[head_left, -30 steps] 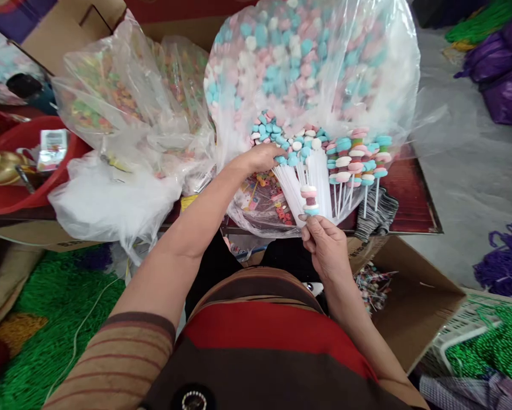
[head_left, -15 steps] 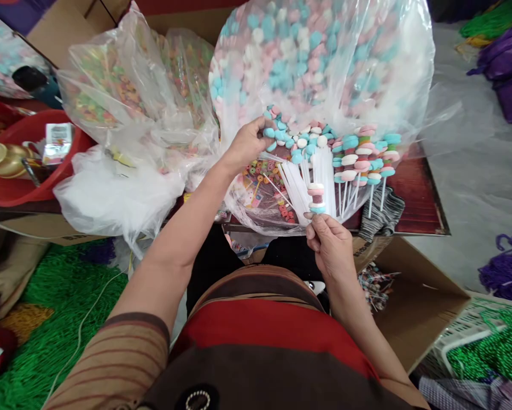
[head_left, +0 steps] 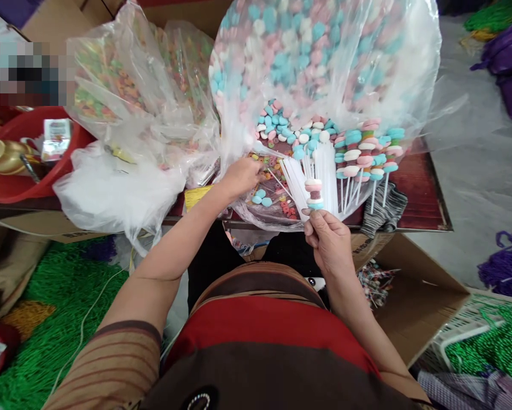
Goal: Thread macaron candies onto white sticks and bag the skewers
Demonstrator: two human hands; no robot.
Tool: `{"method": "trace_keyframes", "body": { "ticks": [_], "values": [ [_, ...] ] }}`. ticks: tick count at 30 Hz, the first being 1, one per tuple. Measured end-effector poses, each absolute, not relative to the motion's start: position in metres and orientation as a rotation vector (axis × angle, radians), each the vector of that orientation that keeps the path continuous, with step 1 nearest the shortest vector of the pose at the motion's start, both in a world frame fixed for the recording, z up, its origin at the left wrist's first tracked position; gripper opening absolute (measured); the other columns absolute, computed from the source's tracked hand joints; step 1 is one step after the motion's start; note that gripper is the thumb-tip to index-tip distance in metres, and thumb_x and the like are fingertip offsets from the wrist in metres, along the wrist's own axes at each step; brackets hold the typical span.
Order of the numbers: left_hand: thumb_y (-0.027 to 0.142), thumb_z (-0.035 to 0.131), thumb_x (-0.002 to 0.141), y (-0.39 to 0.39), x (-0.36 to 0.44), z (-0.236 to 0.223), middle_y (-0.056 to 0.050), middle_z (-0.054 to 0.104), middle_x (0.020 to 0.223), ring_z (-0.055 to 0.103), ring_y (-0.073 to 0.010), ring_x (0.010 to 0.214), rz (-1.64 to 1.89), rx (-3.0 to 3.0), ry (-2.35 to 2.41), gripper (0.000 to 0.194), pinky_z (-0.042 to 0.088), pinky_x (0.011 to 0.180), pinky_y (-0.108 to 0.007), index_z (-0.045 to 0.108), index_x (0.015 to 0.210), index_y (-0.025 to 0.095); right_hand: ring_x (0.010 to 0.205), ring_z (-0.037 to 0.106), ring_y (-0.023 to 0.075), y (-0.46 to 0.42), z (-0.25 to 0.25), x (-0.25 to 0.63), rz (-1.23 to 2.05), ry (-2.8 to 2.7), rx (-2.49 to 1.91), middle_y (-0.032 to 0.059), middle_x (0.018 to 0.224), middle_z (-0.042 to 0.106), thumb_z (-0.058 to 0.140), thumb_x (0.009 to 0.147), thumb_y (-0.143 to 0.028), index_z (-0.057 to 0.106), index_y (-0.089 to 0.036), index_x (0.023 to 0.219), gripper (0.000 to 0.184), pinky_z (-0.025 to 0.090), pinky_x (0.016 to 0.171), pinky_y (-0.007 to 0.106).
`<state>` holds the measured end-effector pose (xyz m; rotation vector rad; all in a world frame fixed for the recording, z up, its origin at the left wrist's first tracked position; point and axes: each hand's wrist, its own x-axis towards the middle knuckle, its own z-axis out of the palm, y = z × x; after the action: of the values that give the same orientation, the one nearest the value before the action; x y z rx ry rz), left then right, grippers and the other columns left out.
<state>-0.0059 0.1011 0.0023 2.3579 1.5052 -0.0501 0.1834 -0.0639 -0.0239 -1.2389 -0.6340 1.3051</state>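
Observation:
My right hand (head_left: 330,236) pinches the stick of a candy skewer (head_left: 314,194), held upright with white, pink, dark red and blue pieces threaded on it. My left hand (head_left: 244,176) is over the loose ring gummies (head_left: 277,168), its fingers drawn together; what they hold, if anything, is hidden. Just below its fingertips lie several blue candies (head_left: 262,198) on the clear plastic. Between the hands are white sticks (head_left: 296,181) in a bundle. Pink, blue and white candies (head_left: 275,121) spill from the big bag (head_left: 307,51) behind.
Finished-looking candy skewers (head_left: 367,151) stand at the right, beside a grey knitted glove (head_left: 384,210). Bags of ring gummies (head_left: 131,85) and a red basin (head_left: 74,156) fill the left. An open cardboard box (head_left: 422,296) with wrapped sticks is below the table (head_left: 426,188).
My left hand has moved from the loose candies down toward me, over the ring gummies. Several blue candies now lie below it. My right hand still holds the skewer in nearly the same place.

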Motion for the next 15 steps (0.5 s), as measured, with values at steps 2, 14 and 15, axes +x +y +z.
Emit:
{"method": "trace_keyframes", "body": {
  "ticks": [2,14,15],
  "values": [
    [0.029,0.065,0.093,0.097,0.001,-0.003,-0.015,0.071,0.121,0.065,-0.0306,0.119,-0.019,2.396,1.548,0.030,0.051,0.095,-0.037,0.072,0.118,0.013,0.042,0.032,0.0044,-0.064,-0.024,0.183,1.304,-0.637,-1.239,-0.0057,0.055,0.051,0.082,0.078,-0.055,0.075,-0.019,0.085,0.037,0.020,0.037,0.020],
    [0.020,0.048,0.097,0.094,-0.002,-0.023,-0.014,0.069,0.117,0.065,-0.0270,0.112,0.185,2.366,1.635,0.028,0.050,0.099,-0.037,0.074,0.105,0.014,0.044,0.033,0.0048,-0.065,-0.026,0.180,1.318,-0.620,-1.229,-0.0052,0.056,0.053,0.083,0.077,-0.053,0.077,-0.020,0.085,0.035,0.019,0.039,0.020],
    [0.020,0.049,0.096,0.096,-0.005,-0.026,-0.014,0.070,0.114,0.065,-0.0266,0.110,0.205,2.368,1.625,0.027,0.050,0.100,-0.037,0.074,0.102,0.014,0.044,0.032,0.0048,-0.065,-0.026,0.180,1.317,-0.621,-1.231,-0.0053,0.056,0.052,0.083,0.077,-0.053,0.077,-0.020,0.086,0.035,0.020,0.039,0.021]
  ]
}}
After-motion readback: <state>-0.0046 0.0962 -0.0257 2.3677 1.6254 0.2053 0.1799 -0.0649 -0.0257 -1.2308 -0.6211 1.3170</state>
